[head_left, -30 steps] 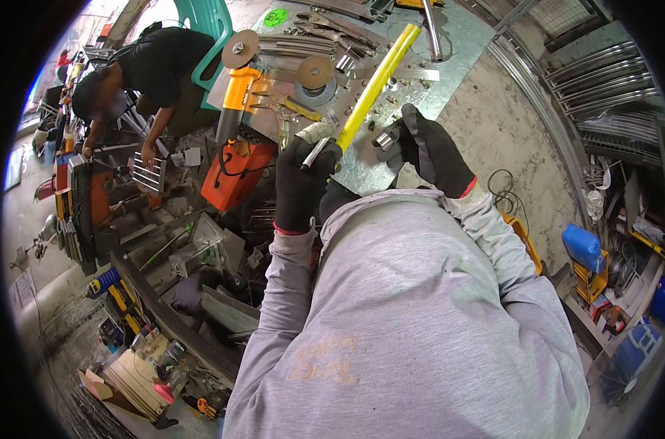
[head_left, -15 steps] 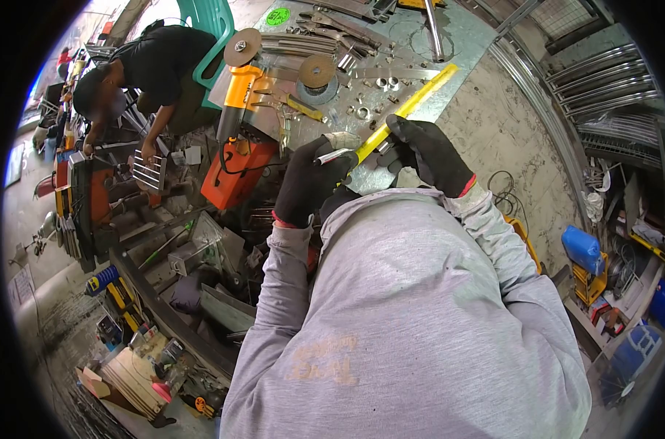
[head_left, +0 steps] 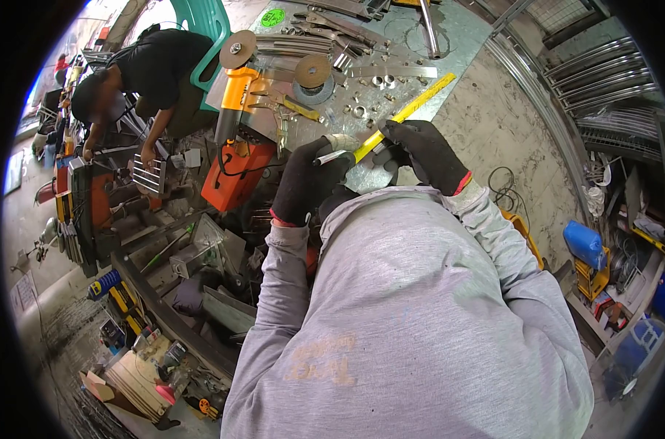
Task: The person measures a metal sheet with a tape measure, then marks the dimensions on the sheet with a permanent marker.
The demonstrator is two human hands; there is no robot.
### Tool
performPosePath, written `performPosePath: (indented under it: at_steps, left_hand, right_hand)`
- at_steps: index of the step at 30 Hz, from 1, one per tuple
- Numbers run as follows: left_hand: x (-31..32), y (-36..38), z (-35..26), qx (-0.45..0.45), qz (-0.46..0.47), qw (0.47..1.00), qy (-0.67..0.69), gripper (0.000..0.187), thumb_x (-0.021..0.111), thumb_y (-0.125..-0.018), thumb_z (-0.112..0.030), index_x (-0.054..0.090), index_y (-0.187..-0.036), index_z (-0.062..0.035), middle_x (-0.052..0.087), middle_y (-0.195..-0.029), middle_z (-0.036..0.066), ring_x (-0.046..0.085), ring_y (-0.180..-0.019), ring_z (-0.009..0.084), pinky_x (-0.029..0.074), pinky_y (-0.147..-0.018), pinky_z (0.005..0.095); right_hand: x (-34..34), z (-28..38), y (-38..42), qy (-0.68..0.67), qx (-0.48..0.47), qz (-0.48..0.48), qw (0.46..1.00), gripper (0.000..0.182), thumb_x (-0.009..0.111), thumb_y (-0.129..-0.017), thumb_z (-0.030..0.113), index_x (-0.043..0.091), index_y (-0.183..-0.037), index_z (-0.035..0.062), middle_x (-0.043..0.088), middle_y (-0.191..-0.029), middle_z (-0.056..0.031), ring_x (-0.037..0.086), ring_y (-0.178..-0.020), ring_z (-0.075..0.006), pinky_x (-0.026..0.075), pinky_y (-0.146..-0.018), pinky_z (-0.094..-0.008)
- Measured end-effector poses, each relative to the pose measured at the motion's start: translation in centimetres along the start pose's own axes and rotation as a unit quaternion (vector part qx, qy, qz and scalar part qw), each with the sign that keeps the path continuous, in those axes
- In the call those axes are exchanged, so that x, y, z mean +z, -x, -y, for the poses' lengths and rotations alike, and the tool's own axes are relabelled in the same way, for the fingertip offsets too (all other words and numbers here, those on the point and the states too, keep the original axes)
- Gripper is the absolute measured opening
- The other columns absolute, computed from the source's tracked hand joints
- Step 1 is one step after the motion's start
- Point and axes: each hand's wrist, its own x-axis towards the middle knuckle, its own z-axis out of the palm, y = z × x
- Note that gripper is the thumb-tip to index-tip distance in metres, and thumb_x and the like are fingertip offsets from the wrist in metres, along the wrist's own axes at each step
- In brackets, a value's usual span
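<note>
Change: over the last second the right hand came in to the tape, and the tape swung from steep to a flatter slant, free end up-right over the bench. Last 0.5 s: barely any shift. Reads as 2 hands now on 1 spot, with the tube brought up to the tape.

Left hand: fingers clamped on the tape's near end, pen held with it. Right: fingers clamped on the tube, mostly hidden, tips against the tape. Exact contact: can't tell.

Containers: red box beside the bench, grinder body above it; inside not visible. Yellow crate at right, blue bag on top; contents can't tell. Cardboard box lower left, flap out, pale boards next to it; inside unclear.

Loose on bench, no container under them: rings, discs, pliers.
</note>
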Motion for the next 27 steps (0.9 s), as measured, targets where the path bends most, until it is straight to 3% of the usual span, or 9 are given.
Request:
performPosePath:
  at_steps: [10, 20, 22, 24, 26, 27]
  left_hand:
    - [-0.3, -0.2, 0.2, 0.018, 0.021, 1.000, -0.005, 0.025, 0.072, -0.098, -0.004, 0.076, -0.122, 0.0001, 0.074, -0.090, 0.001, 0.060, -0.078, 0.0042, 0.051, -0.068, 0.0256]
    - [0.2, -0.3, 0.8, 0.030, -0.017, 0.999, 0.003, 0.026, 0.076, -0.096, -0.007, 0.076, -0.122, -0.0005, 0.076, -0.090, 0.003, 0.064, -0.081, 0.0061, 0.054, -0.072, 0.0278]
    - [0.2, -0.3, 0.9, 0.027, -0.029, 0.999, -0.024, 0.027, 0.076, -0.096, -0.008, 0.075, -0.123, -0.0007, 0.076, -0.092, 0.005, 0.065, -0.081, 0.0072, 0.054, -0.072, 0.0282]
    - [0.3, -0.3, 1.0, 0.024, -0.041, 0.998, -0.050, 0.028, 0.076, -0.096, -0.008, 0.075, -0.124, -0.0008, 0.077, -0.094, 0.006, 0.067, -0.081, 0.0083, 0.054, -0.072, 0.0287]
    - [0.3, -0.5, 1.2, 0.093, -0.120, 0.986, -0.071, 0.031, 0.075, -0.097, -0.009, 0.073, -0.127, -0.0013, 0.077, -0.097, 0.007, 0.069, -0.080, 0.0105, 0.055, -0.072, 0.0285]
    - [0.2, -0.5, 1.3, 0.093, -0.119, 0.986, -0.071, 0.031, 0.075, -0.097, -0.009, 0.073, -0.127, -0.0013, 0.077, -0.097, 0.007, 0.069, -0.080, 0.0105, 0.055, -0.072, 0.0285]
  right_hand:
    - [-0.3, -0.4, -0.1, 0.056, -0.029, -0.010, 0.998, 0.040, 0.071, -0.103, 0.038, 0.076, -0.098, -0.0008, 0.068, -0.079, -0.0020, 0.061, -0.068, -0.0104, 0.051, -0.066, -0.0275]
    - [0.4, 0.3, 0.2, 0.058, -0.026, -0.026, 0.998, 0.042, 0.069, -0.105, 0.037, 0.075, -0.097, -0.0036, 0.071, -0.079, -0.0051, 0.064, -0.069, -0.0109, 0.052, -0.065, -0.0265]
    - [-0.1, 0.1, -0.1, 0.097, -0.007, -0.004, 0.995, 0.044, 0.059, -0.110, 0.034, 0.071, -0.120, -0.0066, 0.078, -0.096, -0.0129, 0.070, -0.078, -0.0153, 0.056, -0.073, -0.0285]
    - [-0.2, 0.1, -0.1, 0.091, -0.006, -0.003, 0.996, 0.044, 0.059, -0.110, 0.034, 0.071, -0.120, -0.0068, 0.078, -0.096, -0.0130, 0.070, -0.078, -0.0153, 0.056, -0.073, -0.0287]
    - [0.1, 0.5, 0.2, 0.085, -0.005, -0.003, 0.996, 0.044, 0.060, -0.110, 0.035, 0.071, -0.120, -0.0071, 0.078, -0.096, -0.0131, 0.070, -0.077, -0.0152, 0.056, -0.072, -0.0289]
    - [0.4, 0.7, 0.3, 0.063, -0.012, -0.007, 0.998, 0.043, 0.062, -0.109, 0.036, 0.072, -0.112, -0.0063, 0.078, -0.092, -0.0117, 0.070, -0.075, -0.0136, 0.056, -0.070, -0.0274]
